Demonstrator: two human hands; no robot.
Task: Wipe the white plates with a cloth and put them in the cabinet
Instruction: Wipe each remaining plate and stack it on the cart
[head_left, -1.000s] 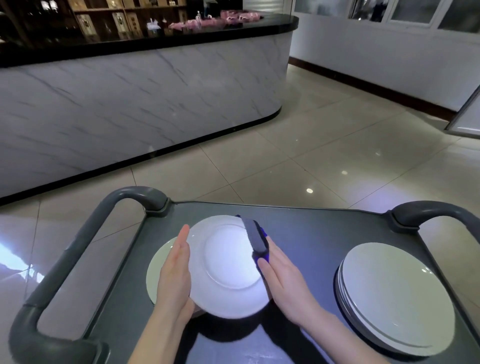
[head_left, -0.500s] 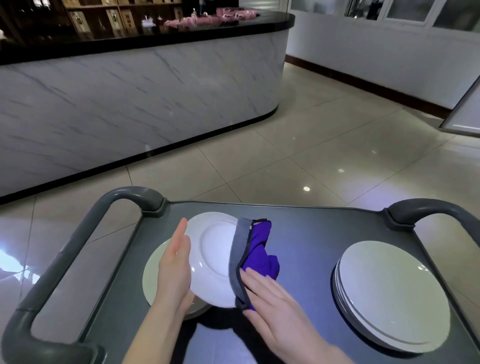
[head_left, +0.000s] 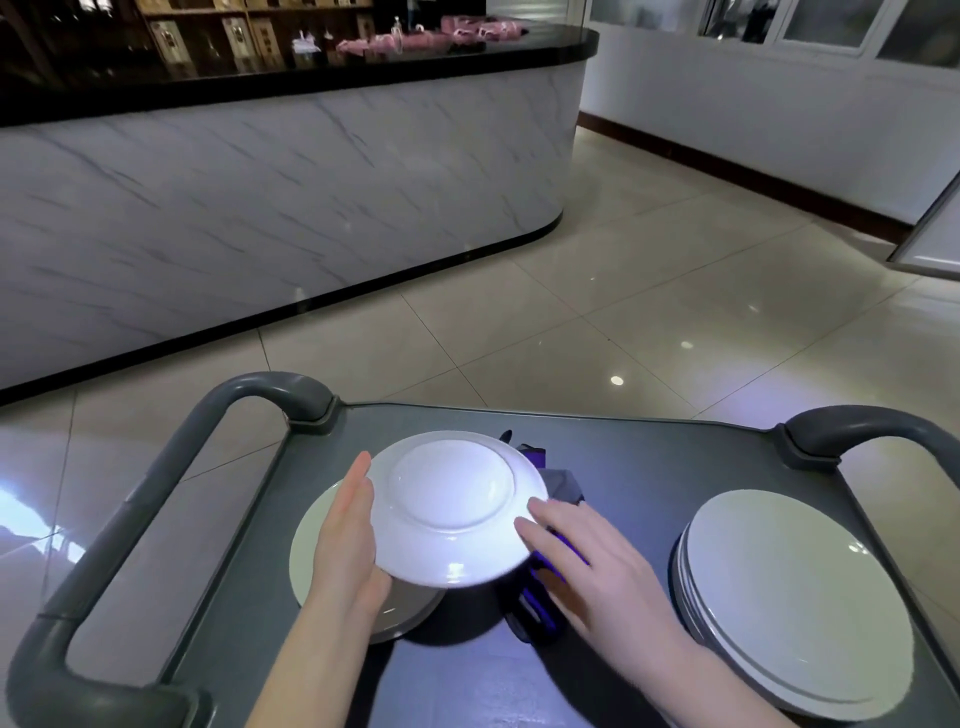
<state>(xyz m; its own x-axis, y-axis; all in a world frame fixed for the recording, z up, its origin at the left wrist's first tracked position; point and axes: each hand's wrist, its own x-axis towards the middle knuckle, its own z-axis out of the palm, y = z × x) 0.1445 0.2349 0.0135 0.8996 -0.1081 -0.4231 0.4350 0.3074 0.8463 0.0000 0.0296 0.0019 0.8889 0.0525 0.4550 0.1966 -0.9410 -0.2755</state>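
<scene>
White plate, underside up: my left hand presses flat at nine o'clock, right hand rests spread-fingered at four, cloth beneath.

Bright, even indoor light. Lamp glare spots on glossy floor tiles; bluish hotspot on plate. Edges bow; right hand motion-blurred.
</scene>
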